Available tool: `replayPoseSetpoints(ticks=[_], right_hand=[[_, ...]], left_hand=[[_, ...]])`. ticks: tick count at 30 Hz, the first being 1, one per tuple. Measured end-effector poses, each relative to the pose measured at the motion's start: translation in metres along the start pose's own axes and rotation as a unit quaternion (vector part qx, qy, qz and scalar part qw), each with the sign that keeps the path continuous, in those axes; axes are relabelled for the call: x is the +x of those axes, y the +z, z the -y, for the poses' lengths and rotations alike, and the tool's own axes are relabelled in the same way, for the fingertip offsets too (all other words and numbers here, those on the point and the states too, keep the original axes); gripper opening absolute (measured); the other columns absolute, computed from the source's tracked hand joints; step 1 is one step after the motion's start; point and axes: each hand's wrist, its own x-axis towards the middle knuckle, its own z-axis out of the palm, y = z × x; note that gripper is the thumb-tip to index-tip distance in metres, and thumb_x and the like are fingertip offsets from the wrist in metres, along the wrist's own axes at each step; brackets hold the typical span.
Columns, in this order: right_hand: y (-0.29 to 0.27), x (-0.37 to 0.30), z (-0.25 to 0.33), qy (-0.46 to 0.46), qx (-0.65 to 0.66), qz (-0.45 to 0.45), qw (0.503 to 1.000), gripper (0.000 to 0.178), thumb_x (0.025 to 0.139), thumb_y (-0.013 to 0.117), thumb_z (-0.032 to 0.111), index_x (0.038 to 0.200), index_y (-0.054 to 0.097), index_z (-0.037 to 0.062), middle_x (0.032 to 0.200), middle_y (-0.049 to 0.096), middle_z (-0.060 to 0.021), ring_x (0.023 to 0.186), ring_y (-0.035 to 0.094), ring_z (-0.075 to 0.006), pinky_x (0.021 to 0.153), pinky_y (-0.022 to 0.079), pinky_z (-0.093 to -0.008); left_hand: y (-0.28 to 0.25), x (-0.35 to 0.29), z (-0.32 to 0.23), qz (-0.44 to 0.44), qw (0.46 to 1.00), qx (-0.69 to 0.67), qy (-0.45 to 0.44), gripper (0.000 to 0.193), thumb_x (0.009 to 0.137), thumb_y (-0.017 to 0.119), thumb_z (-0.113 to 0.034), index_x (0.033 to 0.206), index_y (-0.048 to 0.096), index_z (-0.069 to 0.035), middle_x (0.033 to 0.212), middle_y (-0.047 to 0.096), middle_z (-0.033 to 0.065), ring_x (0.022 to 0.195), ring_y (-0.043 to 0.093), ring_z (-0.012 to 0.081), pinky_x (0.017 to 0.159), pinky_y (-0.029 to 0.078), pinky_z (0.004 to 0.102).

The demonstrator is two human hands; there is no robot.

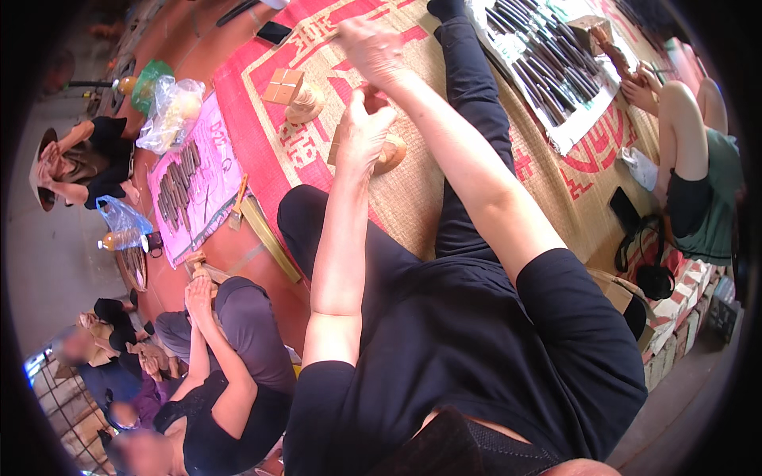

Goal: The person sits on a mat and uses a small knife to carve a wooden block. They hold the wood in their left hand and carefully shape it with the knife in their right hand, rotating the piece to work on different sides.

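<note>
My left hand [367,131] is closed, its fingers curled in front of a pale carved wooden piece [390,154] between my legs. The hand hides most of that piece, and I cannot make out what the fingers grip. Beyond it, my right hand [370,49] is raised over the mat, smeared by motion, so its fingers do not show well. A second wooden carving [303,101], with a round ribbed body, stands on the mat to the left of my hands. On it or against it is a square block [283,86].
A red-and-straw mat [405,194] lies under me. Many dark carving tools [556,67] cover a white sheet at far right; more chisels [179,184] rest on pink cloth at left. A brush [238,205], plastic bags [171,111] and a phone [274,32] lie around. People sit on both sides.
</note>
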Motion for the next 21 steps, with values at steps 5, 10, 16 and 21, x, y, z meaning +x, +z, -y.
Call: replayPoseSetpoints(ticks=[5, 10, 16, 21], right_hand=[[-0.04, 0.016, 0.055, -0.102, 0.097, -0.143, 0.98, 0.006, 0.078, 0.069, 0.022, 0.08, 0.064, 0.0182, 0.075, 0.062, -0.0017, 0.067, 0.065, -0.0188, 0.056, 0.052, -0.0349], [-0.027, 0.004, 0.044, -0.113, 0.086, -0.095, 0.985, 0.007, 0.077, 0.068, 0.02, 0.079, 0.063, 0.0165, 0.074, 0.061, -0.0035, 0.068, 0.065, -0.0211, 0.055, 0.052, -0.0339], [-0.022, -0.035, -0.003, 0.066, 0.189, -0.012, 0.98, 0.013, 0.084, 0.068, 0.025, 0.084, 0.067, 0.0125, 0.081, 0.067, -0.0047, 0.074, 0.067, -0.0223, 0.063, 0.051, -0.035], [-0.007, -0.109, -0.046, 0.143, 0.171, 0.133, 0.966, 0.015, 0.082, 0.068, 0.026, 0.083, 0.067, 0.0112, 0.08, 0.069, -0.0117, 0.077, 0.066, -0.0322, 0.069, 0.051, -0.0448]], left_hand=[[-0.028, 0.035, 0.024, -0.021, 0.992, 0.115, 0.036, 0.04, 0.079, 0.063, -0.014, 0.114, 0.054, 0.002, 0.094, 0.053, 0.0034, 0.082, 0.051, 0.0113, 0.072, 0.044, 0.0252], [-0.009, 0.013, 0.017, -0.007, 1.0, 0.009, 0.029, 0.046, 0.079, 0.064, -0.008, 0.123, 0.051, -0.001, 0.106, 0.053, 0.005, 0.091, 0.053, 0.0109, 0.079, 0.047, 0.0256], [-0.048, -0.028, -0.067, -0.022, 0.945, 0.265, 0.19, 0.031, 0.077, 0.065, -0.008, 0.106, 0.063, 0.003, 0.098, 0.06, 0.0118, 0.092, 0.058, 0.0191, 0.084, 0.046, 0.0293], [-0.011, -0.111, -0.207, 0.214, 0.9, 0.242, 0.293, 0.015, 0.067, 0.054, -0.008, 0.056, 0.049, 0.0, 0.056, 0.049, 0.0073, 0.056, 0.051, 0.0182, 0.063, 0.046, 0.0335]])
